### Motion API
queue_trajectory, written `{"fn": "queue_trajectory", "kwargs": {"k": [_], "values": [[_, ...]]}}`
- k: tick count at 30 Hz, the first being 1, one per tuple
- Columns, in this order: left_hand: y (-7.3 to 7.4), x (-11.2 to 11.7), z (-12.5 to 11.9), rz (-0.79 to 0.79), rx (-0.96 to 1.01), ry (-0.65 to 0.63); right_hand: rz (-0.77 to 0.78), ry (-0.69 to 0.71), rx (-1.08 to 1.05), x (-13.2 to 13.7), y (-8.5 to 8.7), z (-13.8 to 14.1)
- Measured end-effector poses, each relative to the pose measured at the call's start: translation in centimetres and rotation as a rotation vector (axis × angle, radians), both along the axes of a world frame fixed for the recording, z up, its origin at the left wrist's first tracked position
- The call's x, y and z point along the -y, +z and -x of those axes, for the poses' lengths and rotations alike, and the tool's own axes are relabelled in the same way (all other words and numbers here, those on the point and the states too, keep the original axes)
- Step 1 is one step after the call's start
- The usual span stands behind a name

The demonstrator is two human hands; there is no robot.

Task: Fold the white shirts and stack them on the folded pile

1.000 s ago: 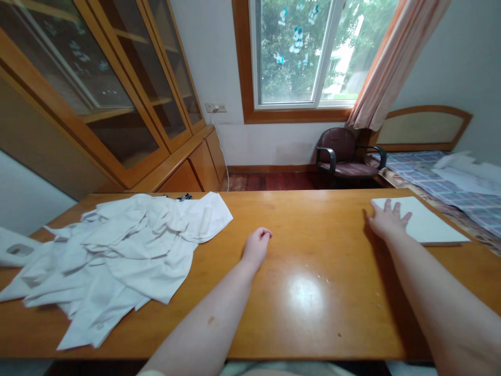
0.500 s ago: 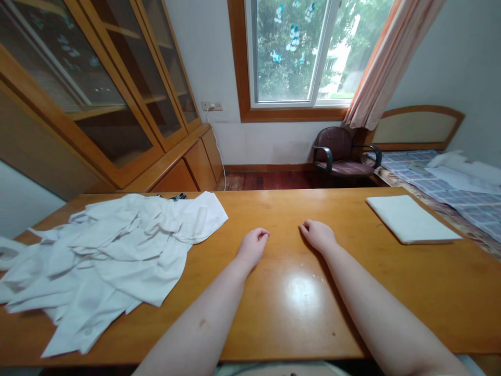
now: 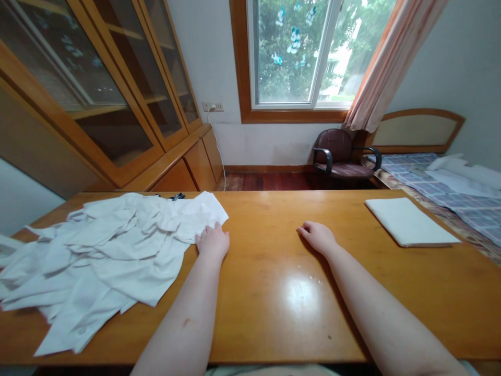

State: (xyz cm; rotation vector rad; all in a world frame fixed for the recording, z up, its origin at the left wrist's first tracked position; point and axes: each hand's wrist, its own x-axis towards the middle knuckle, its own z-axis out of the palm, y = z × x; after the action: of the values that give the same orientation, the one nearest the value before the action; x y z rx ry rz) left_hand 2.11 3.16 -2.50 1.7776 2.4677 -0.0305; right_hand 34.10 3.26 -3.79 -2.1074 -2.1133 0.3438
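Observation:
A crumpled heap of white shirts (image 3: 117,245) lies on the left part of the wooden table (image 3: 266,313); a collar and buttons are hard to make out in its folds. At its right edge, my left hand (image 3: 213,243) is palm down, with the fingers apart and touching the white cloth. Further right, my right hand (image 3: 319,237) rests on the bare tabletop with its fingers curled in, and nothing shows in it.
A white folded stack (image 3: 410,222) lies at the table's right. Beyond stand a maroon armchair (image 3: 338,156), a bed (image 3: 420,167) with a checked cover, and a glass-door cabinet (image 3: 168,141). Something dark and patterned (image 3: 177,197) shows behind the heap.
My left hand has moved left from the bare tabletop to the right edge of the white heap, and its fingers have opened. My right hand has stayed in place.

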Motion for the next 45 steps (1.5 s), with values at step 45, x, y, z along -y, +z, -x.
{"fn": "queue_trajectory", "kwargs": {"k": [45], "values": [[0.6,4.3,-7.0,0.24,1.315,-0.851,-0.125,0.59,-0.121,3.0,0.5,5.3]]}}
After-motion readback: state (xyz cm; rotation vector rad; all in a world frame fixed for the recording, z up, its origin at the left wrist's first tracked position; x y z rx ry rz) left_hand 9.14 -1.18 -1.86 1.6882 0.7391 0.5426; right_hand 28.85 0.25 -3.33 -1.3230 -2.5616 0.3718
